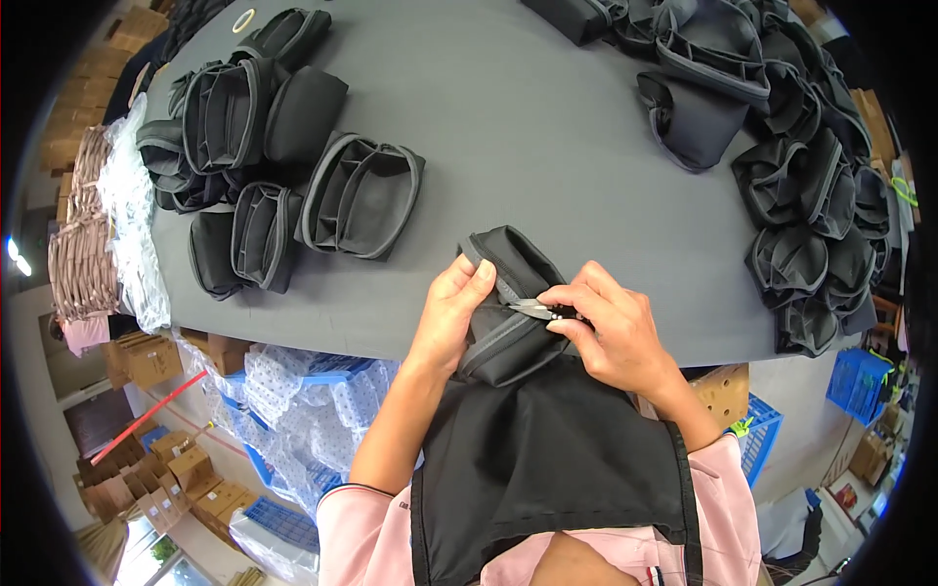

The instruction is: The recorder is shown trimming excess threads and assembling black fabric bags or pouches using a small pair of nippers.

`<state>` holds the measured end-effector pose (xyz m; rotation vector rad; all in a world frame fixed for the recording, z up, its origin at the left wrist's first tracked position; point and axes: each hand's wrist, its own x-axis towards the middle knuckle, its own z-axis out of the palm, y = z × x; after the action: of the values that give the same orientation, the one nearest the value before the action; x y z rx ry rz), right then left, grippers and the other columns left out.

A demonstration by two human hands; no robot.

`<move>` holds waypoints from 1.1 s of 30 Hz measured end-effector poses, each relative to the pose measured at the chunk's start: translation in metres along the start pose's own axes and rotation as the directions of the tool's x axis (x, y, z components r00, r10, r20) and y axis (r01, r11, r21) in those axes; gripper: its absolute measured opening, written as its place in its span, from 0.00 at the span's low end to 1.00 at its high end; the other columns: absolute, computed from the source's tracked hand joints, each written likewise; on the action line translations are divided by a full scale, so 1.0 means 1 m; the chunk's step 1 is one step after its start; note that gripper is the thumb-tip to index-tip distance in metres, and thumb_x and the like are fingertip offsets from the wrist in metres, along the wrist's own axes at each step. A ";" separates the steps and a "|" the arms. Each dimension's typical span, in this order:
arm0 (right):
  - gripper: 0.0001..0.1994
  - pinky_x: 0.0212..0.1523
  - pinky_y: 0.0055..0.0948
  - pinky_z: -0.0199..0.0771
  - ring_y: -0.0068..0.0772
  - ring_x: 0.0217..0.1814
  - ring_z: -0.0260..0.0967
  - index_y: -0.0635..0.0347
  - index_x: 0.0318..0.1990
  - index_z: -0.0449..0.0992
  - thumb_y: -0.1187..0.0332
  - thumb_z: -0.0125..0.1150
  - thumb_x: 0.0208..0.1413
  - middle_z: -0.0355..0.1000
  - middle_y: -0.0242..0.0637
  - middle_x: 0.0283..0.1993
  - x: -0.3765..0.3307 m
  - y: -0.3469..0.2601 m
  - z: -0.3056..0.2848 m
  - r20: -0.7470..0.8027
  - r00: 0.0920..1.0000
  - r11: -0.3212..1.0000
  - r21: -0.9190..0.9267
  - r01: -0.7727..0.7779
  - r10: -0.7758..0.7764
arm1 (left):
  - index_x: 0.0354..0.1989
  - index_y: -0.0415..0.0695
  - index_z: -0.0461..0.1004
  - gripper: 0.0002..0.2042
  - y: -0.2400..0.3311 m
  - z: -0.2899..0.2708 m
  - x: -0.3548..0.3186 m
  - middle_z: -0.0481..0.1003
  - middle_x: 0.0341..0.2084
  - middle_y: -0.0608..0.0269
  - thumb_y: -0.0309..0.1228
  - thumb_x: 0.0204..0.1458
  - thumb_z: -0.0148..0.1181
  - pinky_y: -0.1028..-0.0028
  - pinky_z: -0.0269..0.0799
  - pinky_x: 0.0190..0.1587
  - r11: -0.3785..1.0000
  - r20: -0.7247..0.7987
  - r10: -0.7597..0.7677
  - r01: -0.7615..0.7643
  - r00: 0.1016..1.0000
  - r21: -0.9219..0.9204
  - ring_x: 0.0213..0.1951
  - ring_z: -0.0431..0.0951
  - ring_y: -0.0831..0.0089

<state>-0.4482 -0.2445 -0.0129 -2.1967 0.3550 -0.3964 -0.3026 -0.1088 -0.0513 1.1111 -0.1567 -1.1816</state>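
My left hand (449, 313) grips a black fabric pouch (510, 350) by its left side, with the thumb on top near the rim. The pouch is tilted at the near edge of the grey table, and its opening with grey edging is spread. My right hand (618, 327) is closed around a small pair of thread snips (529, 309). Their metal blades point left and lie against the edging at the middle of the pouch. The fingers of my right hand mostly cover the dark handle.
Several similar black pouches (362, 200) stand at the left of the table (469, 127), and a larger heap of pouches (699, 112) lies at the right. A pale ring (243, 20) rests at the far left. Below the edge are blue crates (860, 381) and patterned plastic bags (283, 396).
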 end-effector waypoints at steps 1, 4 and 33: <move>0.12 0.22 0.27 0.61 0.33 0.23 0.62 0.55 0.36 0.74 0.74 0.64 0.40 0.62 0.31 0.28 0.002 0.002 0.002 0.020 1.000 1.000 0.009 -0.003 0.003 | 0.49 0.39 0.68 0.15 0.003 0.001 -0.001 0.73 0.41 0.65 0.35 0.58 0.51 0.76 0.66 0.48 1.000 -0.022 -0.002 0.003 1.000 0.025 0.43 0.71 0.78; 0.12 0.25 0.23 0.61 0.26 0.25 0.61 0.59 0.38 0.73 0.77 0.62 0.43 0.61 0.31 0.29 -0.003 0.003 0.002 -0.059 0.997 0.971 0.238 -0.025 0.041 | 0.53 0.37 0.64 0.17 0.015 0.017 -0.014 0.70 0.45 0.65 0.31 0.56 0.53 0.74 0.63 0.51 0.974 0.106 0.114 -0.132 0.988 0.183 0.49 0.67 0.77; 0.07 0.23 0.15 0.60 0.11 0.23 0.60 0.66 0.36 0.74 0.74 0.61 0.49 0.70 0.25 0.26 -0.036 0.113 0.092 -0.123 0.515 0.410 0.768 -0.492 0.848 | 0.37 0.33 0.66 0.15 -0.056 0.030 0.107 0.76 0.32 0.50 0.21 0.38 0.57 0.63 0.71 0.39 0.442 0.074 -0.174 0.011 0.982 0.897 0.35 0.77 0.56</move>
<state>-0.4569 -0.2334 -0.1618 -1.0233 1.2092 -0.5040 -0.3109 -0.2089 -0.1241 1.9867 -0.9700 -1.2977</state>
